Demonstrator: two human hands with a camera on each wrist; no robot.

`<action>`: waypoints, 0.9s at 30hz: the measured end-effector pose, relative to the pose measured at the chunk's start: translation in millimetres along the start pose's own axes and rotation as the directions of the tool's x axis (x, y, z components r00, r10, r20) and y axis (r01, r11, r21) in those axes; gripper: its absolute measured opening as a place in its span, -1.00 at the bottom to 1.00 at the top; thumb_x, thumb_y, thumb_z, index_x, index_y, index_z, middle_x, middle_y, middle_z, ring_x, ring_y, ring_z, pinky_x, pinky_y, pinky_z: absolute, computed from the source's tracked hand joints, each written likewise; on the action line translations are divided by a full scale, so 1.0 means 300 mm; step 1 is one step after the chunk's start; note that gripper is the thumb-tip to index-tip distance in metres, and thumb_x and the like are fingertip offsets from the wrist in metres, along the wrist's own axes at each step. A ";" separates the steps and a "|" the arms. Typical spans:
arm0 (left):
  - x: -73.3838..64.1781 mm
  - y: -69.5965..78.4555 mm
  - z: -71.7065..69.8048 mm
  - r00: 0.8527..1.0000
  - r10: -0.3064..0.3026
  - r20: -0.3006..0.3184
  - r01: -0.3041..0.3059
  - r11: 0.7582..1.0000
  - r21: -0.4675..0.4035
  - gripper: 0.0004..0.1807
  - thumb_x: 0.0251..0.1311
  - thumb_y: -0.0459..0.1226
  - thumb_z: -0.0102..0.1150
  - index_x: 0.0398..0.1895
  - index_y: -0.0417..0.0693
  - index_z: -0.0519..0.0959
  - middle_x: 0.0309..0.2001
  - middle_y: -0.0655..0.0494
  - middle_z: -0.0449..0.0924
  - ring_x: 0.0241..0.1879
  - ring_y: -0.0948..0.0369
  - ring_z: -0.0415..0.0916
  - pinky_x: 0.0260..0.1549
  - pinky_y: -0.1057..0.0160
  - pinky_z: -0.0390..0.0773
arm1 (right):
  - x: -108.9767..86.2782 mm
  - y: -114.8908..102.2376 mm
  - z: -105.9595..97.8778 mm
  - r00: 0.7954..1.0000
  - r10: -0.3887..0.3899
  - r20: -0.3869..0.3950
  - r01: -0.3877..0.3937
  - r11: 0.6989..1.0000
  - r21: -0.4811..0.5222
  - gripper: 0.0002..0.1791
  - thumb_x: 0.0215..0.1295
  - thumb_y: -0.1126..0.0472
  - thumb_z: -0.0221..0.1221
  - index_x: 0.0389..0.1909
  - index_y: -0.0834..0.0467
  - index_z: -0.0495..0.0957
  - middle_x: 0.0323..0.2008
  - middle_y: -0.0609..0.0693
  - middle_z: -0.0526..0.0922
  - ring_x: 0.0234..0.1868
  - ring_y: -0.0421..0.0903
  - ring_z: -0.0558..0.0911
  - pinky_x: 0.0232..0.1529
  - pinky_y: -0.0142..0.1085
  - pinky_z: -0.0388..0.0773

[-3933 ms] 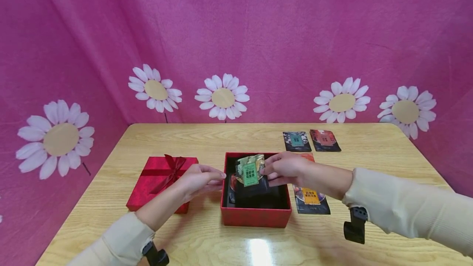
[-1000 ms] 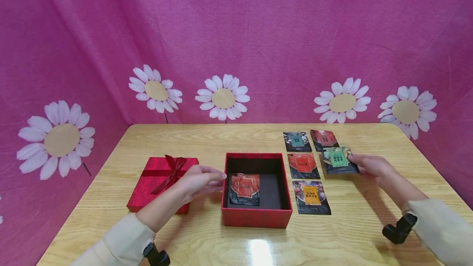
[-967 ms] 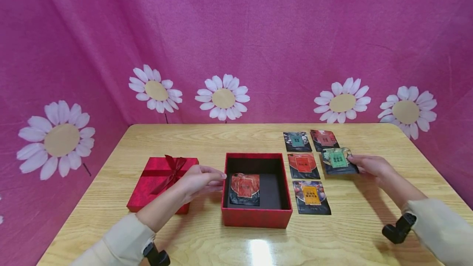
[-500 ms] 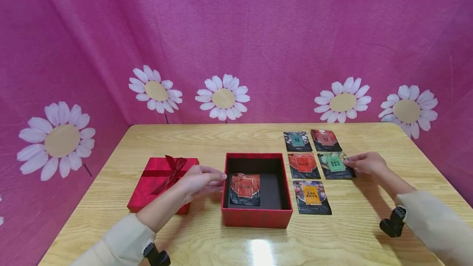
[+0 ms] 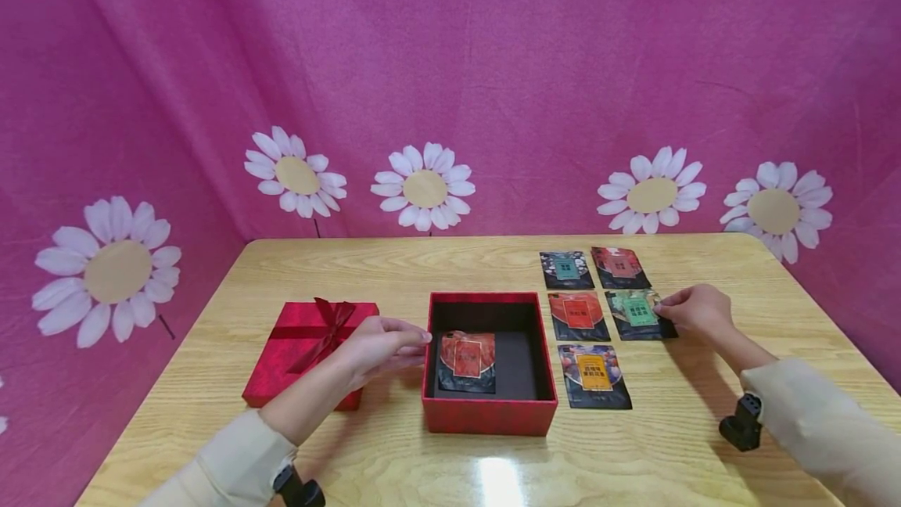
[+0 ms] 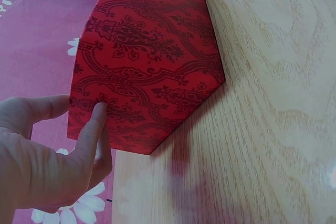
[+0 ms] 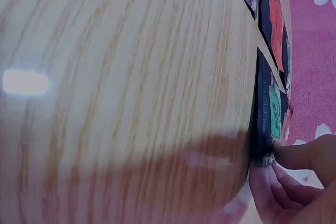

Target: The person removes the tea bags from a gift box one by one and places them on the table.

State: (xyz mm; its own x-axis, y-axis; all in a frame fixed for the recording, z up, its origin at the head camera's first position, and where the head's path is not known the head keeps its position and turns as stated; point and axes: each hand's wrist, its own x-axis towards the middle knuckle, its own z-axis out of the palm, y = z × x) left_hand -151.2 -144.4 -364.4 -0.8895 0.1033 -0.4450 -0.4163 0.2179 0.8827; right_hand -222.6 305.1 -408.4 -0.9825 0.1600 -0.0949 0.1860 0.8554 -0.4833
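Observation:
The open red gift box (image 5: pixel 486 417) stands mid-table, with one red-labelled sachet (image 5: pixel 467 362) lying inside at its left. My left hand (image 5: pixel 383 346) holds the box's left wall, thumb at the rim and fingertips on the patterned outer side (image 6: pixel 147 61). Right of the box, my right hand (image 5: pixel 700 311) pinches the right edge of a black sachet with a green label (image 5: pixel 639 313) between thumb and fingers. In the right wrist view that sachet (image 7: pixel 265 114) lies nearly flat at the table.
Near the green one lie a teal-labelled sachet (image 5: pixel 566 270), two red-labelled sachets (image 5: pixel 621 267) and an orange-labelled sachet (image 5: pixel 594 376). The red lid (image 5: pixel 303 335) with a dark ribbon bow sits left of the box. A pink curtain with daisies hangs behind the table.
My right hand has taken the green-labelled sachet out of the box and lowered it onto the table below a red-labelled one. The left hand stays at the box wall.

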 end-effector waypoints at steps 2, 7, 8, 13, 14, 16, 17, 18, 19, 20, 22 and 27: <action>0.001 -0.001 -0.001 1.000 0.002 0.002 -0.002 1.000 -0.002 -0.71 0.24 -0.29 0.19 -0.06 -0.31 0.61 -0.03 -0.22 0.67 -0.20 0.13 0.72 -0.03 0.15 0.67 | -0.001 -0.001 0.002 1.000 -0.014 -0.015 0.014 1.000 -0.018 -0.65 0.18 0.10 0.27 -0.29 0.38 0.68 -0.31 0.31 0.71 -0.24 0.15 0.54 -0.33 -0.25 0.30; 0.001 0.000 -0.002 1.000 0.004 0.008 -0.004 1.000 -0.006 -0.71 0.24 -0.29 0.19 -0.05 -0.31 0.60 -0.03 -0.23 0.66 -0.20 0.14 0.71 -0.03 0.15 0.66 | -0.003 -0.002 0.002 1.000 -0.011 -0.013 0.011 1.000 -0.016 -0.64 0.18 0.11 0.27 -0.29 0.41 0.67 -0.46 0.22 0.70 -0.34 0.06 0.52 -0.38 -0.31 0.26; 0.000 0.000 -0.002 1.000 0.003 0.008 -0.003 1.000 -0.008 -0.71 0.24 -0.29 0.19 -0.05 -0.31 0.60 -0.03 -0.23 0.66 -0.21 0.15 0.71 -0.03 0.15 0.66 | -0.004 -0.002 0.001 1.000 -0.011 -0.009 0.011 1.000 -0.013 -0.64 0.18 0.12 0.27 -0.29 0.41 0.66 -0.48 0.20 0.70 -0.37 0.03 0.52 -0.39 -0.32 0.25; -0.005 0.000 -0.004 1.000 0.003 0.016 -0.003 1.000 -0.019 -0.68 0.24 -0.28 0.19 -0.02 -0.33 0.58 -0.01 -0.25 0.65 -0.21 0.16 0.71 -0.02 0.16 0.66 | -0.007 -0.004 -0.005 1.000 -0.021 -0.002 0.021 1.000 -0.004 -0.64 0.18 0.12 0.27 -0.29 0.42 0.66 -0.56 0.11 0.68 -0.46 -0.07 0.53 -0.44 -0.37 0.26; -0.005 0.000 -0.005 1.000 0.004 0.019 -0.004 1.000 -0.020 -0.67 0.24 -0.28 0.19 -0.02 -0.33 0.58 0.00 -0.25 0.64 -0.20 0.15 0.71 -0.02 0.16 0.66 | -0.008 -0.006 -0.009 1.000 -0.022 -0.003 0.022 1.000 0.002 -0.64 0.18 0.13 0.27 -0.28 0.42 0.66 -0.56 0.12 0.68 -0.46 -0.07 0.53 -0.44 -0.37 0.28; -0.007 0.001 -0.006 1.000 0.010 0.026 -0.009 1.000 -0.020 -0.66 0.25 -0.28 0.19 -0.01 -0.35 0.56 0.01 -0.27 0.63 -0.18 0.14 0.71 -0.01 0.15 0.65 | -0.009 -0.010 -0.016 1.000 -0.023 -0.001 0.023 1.000 0.010 -0.64 0.19 0.13 0.26 -0.26 0.43 0.65 -0.53 0.14 0.68 -0.43 -0.05 0.54 -0.45 -0.38 0.31; -0.008 0.002 -0.007 1.000 0.012 0.029 -0.011 1.000 -0.018 -0.66 0.25 -0.28 0.18 0.00 -0.35 0.56 0.02 -0.27 0.63 -0.17 0.14 0.71 0.00 0.15 0.65 | -0.010 -0.012 -0.020 1.000 -0.023 -0.003 0.023 1.000 0.015 -0.63 0.19 0.13 0.26 -0.25 0.43 0.64 -0.51 0.16 0.69 -0.41 -0.02 0.54 -0.46 -0.38 0.32; -0.008 0.002 -0.007 0.999 0.014 0.032 -0.014 1.000 -0.015 -0.66 0.25 -0.28 0.18 0.00 -0.35 0.56 0.02 -0.28 0.62 -0.16 0.14 0.71 0.00 0.15 0.65 | -0.010 -0.016 -0.025 1.000 -0.022 -0.002 0.022 1.000 0.022 -0.63 0.20 0.13 0.26 -0.25 0.43 0.64 -0.49 0.18 0.69 -0.38 0.01 0.54 -0.45 -0.38 0.32; -0.009 0.002 -0.007 0.999 0.016 0.032 -0.016 1.000 -0.013 -0.66 0.25 -0.28 0.18 0.00 -0.36 0.56 0.02 -0.27 0.63 -0.16 0.14 0.71 0.00 0.15 0.65 | -0.010 -0.019 -0.029 1.000 -0.013 0.002 0.013 0.999 0.035 -0.62 0.20 0.13 0.26 -0.23 0.43 0.63 -0.47 0.19 0.69 -0.35 0.03 0.53 -0.45 -0.37 0.35; -0.009 0.003 -0.007 0.999 0.016 0.031 -0.016 1.000 -0.012 -0.66 0.25 -0.28 0.18 0.00 -0.36 0.56 0.02 -0.27 0.63 -0.17 0.14 0.71 0.00 0.15 0.65 | -0.010 -0.023 -0.035 1.000 -0.016 0.003 0.016 0.999 0.037 -0.62 0.20 0.12 0.26 -0.22 0.43 0.63 -0.46 0.20 0.70 -0.32 0.06 0.53 -0.44 -0.36 0.34; -0.009 0.003 -0.007 0.999 0.015 0.032 -0.015 1.000 -0.009 -0.66 0.25 -0.28 0.18 0.00 -0.35 0.56 0.02 -0.27 0.63 -0.17 0.15 0.71 0.00 0.15 0.65 | -0.009 -0.032 -0.045 1.000 -0.019 0.005 0.019 0.999 0.044 -0.60 0.21 0.11 0.26 -0.21 0.43 0.63 -0.44 0.20 0.71 -0.28 0.08 0.53 -0.40 -0.35 0.32; -0.005 0.002 -0.007 1.000 0.011 0.026 -0.011 1.000 -0.006 -0.66 0.25 -0.27 0.18 -0.01 -0.34 0.57 0.00 -0.25 0.65 -0.19 0.16 0.71 -0.01 0.16 0.66 | -0.005 -0.066 -0.070 0.998 -0.022 0.055 0.015 0.993 0.119 -0.55 0.23 0.11 0.26 -0.13 0.47 0.59 -0.43 0.18 0.72 -0.41 -0.10 0.62 -0.39 -0.30 0.55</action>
State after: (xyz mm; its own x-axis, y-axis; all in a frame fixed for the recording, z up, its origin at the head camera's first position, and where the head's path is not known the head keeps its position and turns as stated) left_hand -150.4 -146.5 -362.8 -0.8889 0.1308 -0.4390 -0.4077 0.2110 0.8884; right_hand -224.8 298.3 -380.5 -0.9846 0.1140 -0.1325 0.1705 0.7928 -0.5852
